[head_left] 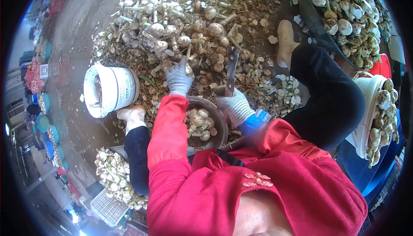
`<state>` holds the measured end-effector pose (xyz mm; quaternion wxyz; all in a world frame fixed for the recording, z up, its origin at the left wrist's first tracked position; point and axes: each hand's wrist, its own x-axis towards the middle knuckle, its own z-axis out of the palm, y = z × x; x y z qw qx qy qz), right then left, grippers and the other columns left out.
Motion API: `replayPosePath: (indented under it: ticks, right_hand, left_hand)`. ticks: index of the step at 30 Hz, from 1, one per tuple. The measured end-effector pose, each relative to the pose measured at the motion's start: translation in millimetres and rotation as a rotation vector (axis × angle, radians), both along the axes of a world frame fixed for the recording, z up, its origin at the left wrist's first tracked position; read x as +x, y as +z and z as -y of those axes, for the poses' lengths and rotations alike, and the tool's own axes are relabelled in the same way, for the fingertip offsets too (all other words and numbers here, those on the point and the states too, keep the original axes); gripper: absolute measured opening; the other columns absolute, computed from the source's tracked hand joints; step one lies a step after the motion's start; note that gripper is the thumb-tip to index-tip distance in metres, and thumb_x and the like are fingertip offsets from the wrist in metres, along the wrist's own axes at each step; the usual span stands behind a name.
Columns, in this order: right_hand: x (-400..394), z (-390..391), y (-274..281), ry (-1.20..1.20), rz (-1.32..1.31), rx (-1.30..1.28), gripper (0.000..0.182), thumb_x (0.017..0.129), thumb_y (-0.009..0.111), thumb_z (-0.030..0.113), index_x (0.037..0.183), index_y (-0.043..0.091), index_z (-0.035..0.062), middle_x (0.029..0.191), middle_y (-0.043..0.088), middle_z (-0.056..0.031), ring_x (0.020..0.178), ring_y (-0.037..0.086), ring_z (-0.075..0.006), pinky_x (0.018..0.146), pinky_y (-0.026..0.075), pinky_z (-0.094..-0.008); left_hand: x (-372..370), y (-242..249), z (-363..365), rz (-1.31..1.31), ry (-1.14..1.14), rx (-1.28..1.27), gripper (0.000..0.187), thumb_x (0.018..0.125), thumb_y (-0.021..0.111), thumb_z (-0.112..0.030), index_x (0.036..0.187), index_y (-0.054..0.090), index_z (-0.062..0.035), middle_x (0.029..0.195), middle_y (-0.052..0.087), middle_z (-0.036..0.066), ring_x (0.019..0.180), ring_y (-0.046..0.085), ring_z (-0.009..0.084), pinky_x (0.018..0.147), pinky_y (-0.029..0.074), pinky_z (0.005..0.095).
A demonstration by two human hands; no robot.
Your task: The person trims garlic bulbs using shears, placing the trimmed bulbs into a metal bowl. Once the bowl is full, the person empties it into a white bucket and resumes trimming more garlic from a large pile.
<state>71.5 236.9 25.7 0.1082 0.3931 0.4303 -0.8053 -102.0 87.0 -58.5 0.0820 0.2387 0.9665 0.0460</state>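
My left hand (178,79), in a grey knit glove, reaches into the big heap of garlic bulbs (180,25) on the ground and closes on a bulb at the heap's near edge. Gloved the same way, my right hand (234,104) grips a knife (231,70) with its blade pointing up toward the heap. Between my knees sits a round metal bowl (217,117) holding several trimmed garlic bulbs (198,122). Red sleeves cover both arms.
A white bucket (109,90) lies on its side to the left. A white basket (370,107) of garlic stands at right and a dark crate (344,16) of bulbs at upper right. Another garlic pile (114,178) lies lower left. Peel scraps cover the ground.
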Motion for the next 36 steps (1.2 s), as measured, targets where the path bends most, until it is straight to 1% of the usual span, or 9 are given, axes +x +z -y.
replayPosePath:
  ticks: [4,6,9,17,20,23,31,35,36]
  right_hand:
    - [-6,9,-13,-0.092,-0.241,0.104,0.039,0.076,0.068,0.005,0.115,0.058,0.0057,0.105,0.063,-0.0071,0.093,0.058,-0.0129,0.082,0.047,-0.0272]
    - [-5,13,-23,0.062,-0.317,0.192,0.044,0.078,0.068,0.005,0.12,0.055,0.0047,0.112,0.061,-0.0081,0.099,0.058,-0.0143,0.086,0.047,-0.0277]
    - [5,26,-11,0.031,-0.451,-0.133,0.048,0.081,0.068,0.009,0.126,0.052,0.006,0.106,0.062,-0.0058,0.093,0.058,-0.0138,0.082,0.048,-0.0266]
    - [21,12,-3,0.401,-0.339,0.023,0.037,0.076,0.069,0.011,0.111,0.061,0.0048,0.09,0.065,-0.0032,0.078,0.057,-0.0109,0.068,0.048,-0.0277]
    - [21,11,-21,0.778,-0.54,0.864,0.028,0.074,0.066,0.017,0.102,0.064,0.01,0.087,0.064,-0.0127,0.081,0.062,-0.0305,0.073,0.05,-0.0372]
    - [34,15,10,0.928,-0.615,1.075,0.018,0.077,0.059,0.016,0.094,0.065,0.0114,0.09,0.061,-0.0147,0.085,0.06,-0.0362,0.074,0.049,-0.0408]
    - [36,23,6,1.073,-0.69,1.151,0.025,0.075,0.058,0.009,0.099,0.065,0.0097,0.094,0.062,-0.0167,0.087,0.062,-0.0361,0.074,0.051,-0.0419]
    - [11,17,-63,1.336,-0.5,1.058,0.025,0.076,0.06,0.012,0.099,0.067,0.0063,0.092,0.065,-0.021,0.085,0.063,-0.0379,0.073,0.051,-0.0425]
    - [22,-13,-51,0.961,-0.389,0.985,0.022,0.077,0.061,0.015,0.096,0.067,0.0038,0.09,0.065,-0.0235,0.083,0.064,-0.0386,0.072,0.05,-0.0432]
  left_hand:
    - [57,21,12,0.559,0.368,1.07,0.064,0.075,0.076,-0.015,0.13,0.046,-0.0013,0.095,0.064,0.005,0.082,0.059,0.0113,0.073,0.049,0.0277]
    - [93,84,5,0.896,0.651,1.243,0.056,0.083,0.07,-0.018,0.13,0.046,0.0007,0.098,0.063,0.002,0.081,0.059,0.0114,0.074,0.049,0.0257]
    - [137,106,4,0.755,0.513,1.423,0.058,0.08,0.073,-0.02,0.128,0.047,-0.0004,0.105,0.059,0.003,0.09,0.057,0.0113,0.079,0.048,0.024]
    - [169,122,46,0.397,0.371,1.128,0.053,0.069,0.079,-0.011,0.112,0.051,-0.0007,0.105,0.057,0.007,0.094,0.055,0.0159,0.089,0.044,0.0303]
    - [181,131,54,0.299,0.388,1.025,0.043,0.071,0.075,-0.011,0.109,0.057,0.0006,0.105,0.06,0.01,0.095,0.057,0.0175,0.087,0.045,0.0297]
    - [189,109,81,0.005,-0.033,0.401,0.035,0.079,0.067,-0.012,0.11,0.057,-0.0013,0.105,0.062,0.01,0.094,0.059,0.0207,0.087,0.047,0.0302]
    - [215,130,50,0.583,0.221,0.964,0.036,0.075,0.069,-0.007,0.109,0.055,-0.0024,0.101,0.06,0.009,0.09,0.059,0.0185,0.08,0.049,0.0281]
    - [213,143,34,0.481,0.337,1.103,0.043,0.069,0.075,-0.003,0.107,0.054,-0.0024,0.099,0.059,0.008,0.088,0.058,0.0163,0.076,0.05,0.0261]
    - [214,150,28,0.324,0.358,1.139,0.045,0.067,0.076,-0.003,0.106,0.054,-0.0024,0.098,0.059,0.008,0.088,0.058,0.0157,0.075,0.051,0.0257]
